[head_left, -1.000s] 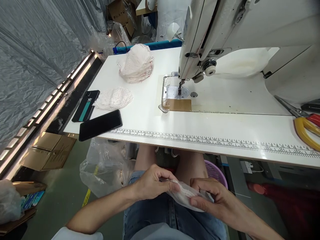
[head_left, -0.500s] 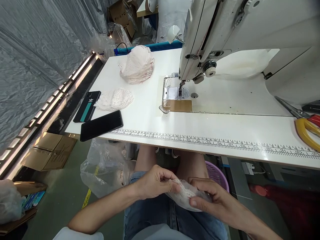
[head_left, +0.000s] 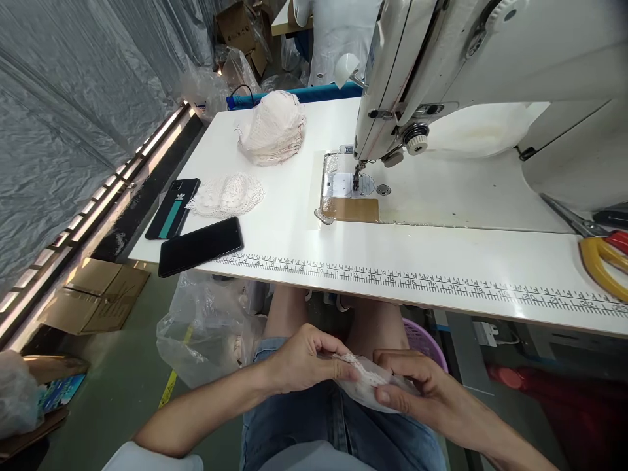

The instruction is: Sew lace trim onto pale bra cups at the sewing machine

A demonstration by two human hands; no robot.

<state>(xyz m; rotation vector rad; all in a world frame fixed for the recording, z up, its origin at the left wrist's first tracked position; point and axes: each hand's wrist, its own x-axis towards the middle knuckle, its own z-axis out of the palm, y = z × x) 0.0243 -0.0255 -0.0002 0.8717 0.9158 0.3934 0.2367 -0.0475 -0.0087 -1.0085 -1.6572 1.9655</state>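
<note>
Left of frame, on white tabletop (head_left: 284,229): striped phone (head_left: 171,209), dark phone (head_left: 201,246), flat lace piece (head_left: 228,195) just beside; farther up, stack of pale fabric (head_left: 275,127). Lower centre: left hand (head_left: 308,362), fingers pinching left end of sheer white lace-trimmed cloth (head_left: 367,387) above lap (head_left: 304,422); right hand (head_left: 429,391), fingers pinching right end. Upper right: sewing machine (head_left: 500,65). Far right edge: yellow-handled scissors (head_left: 592,260)

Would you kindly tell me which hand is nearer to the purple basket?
Right: the right hand shows just below the purple basket in the picture; the left hand lies farther left.
</note>
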